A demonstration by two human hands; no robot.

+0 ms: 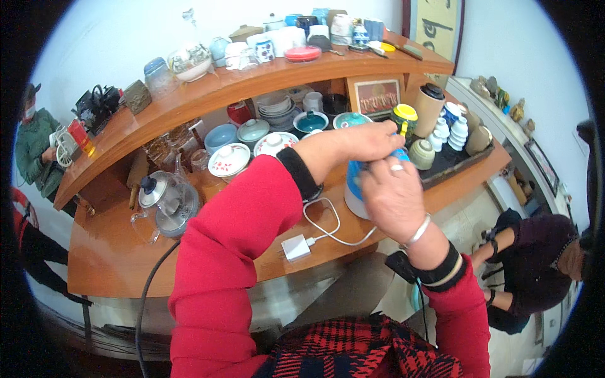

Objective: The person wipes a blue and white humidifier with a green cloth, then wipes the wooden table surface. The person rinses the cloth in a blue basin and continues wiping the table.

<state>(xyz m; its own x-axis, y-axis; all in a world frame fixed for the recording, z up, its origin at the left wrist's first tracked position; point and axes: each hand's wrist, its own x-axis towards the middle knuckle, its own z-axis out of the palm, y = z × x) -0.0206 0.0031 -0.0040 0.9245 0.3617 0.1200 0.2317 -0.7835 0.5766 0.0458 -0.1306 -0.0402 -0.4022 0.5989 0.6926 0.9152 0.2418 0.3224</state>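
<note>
A blue and white device (354, 189) stands at the front edge of the wooden counter, and both my hands are on its upper part. My left hand (375, 141) reaches across its top, with the fingers bent over the far side. Ringed and with a silver bangle at the wrist, my right hand (394, 191) lies against the side nearest me and hides much of the device. A white cable runs from near its base to a white USB charger plug (296, 248) on the counter. White lidded bowls with red flowers (229, 160) stand left of my left forearm.
A glass teapot (170, 208) stands on the counter (113, 255) at the left. A black tray (449, 172) with small vases and a cup lies at the right. Crockery crowds the raised shelf (189, 104). People are at the left and right (543, 264).
</note>
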